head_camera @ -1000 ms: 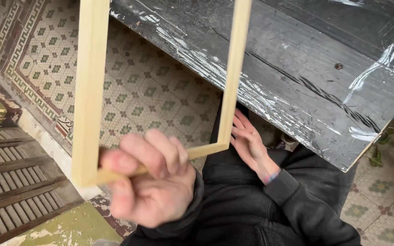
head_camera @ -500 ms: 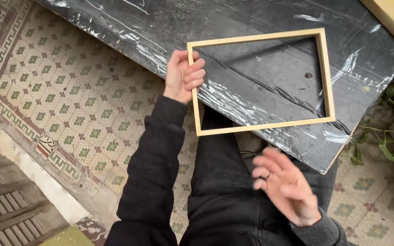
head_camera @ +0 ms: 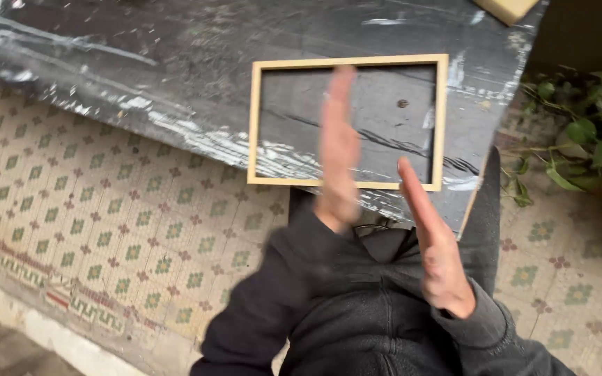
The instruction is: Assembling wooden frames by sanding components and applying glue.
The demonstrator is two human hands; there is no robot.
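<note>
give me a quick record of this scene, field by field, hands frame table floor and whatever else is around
left hand: open, flat, edge-on, blurred, raised in front of the frame, holding nothing
right hand: open, flat, edge-on, holding nothing
frame: pale wooden rectangle, empty, lying flat on the table near its edge
table: dark, wrapped in shiny plastic film
wood block: pale, at the table's far corner
floor: patterned tiles
plant: green leaves, to the right

Left hand (head_camera: 337, 150) released wooden frame (head_camera: 348, 122); frame now flat on table (head_camera: 141, 76), both hands open.
</note>
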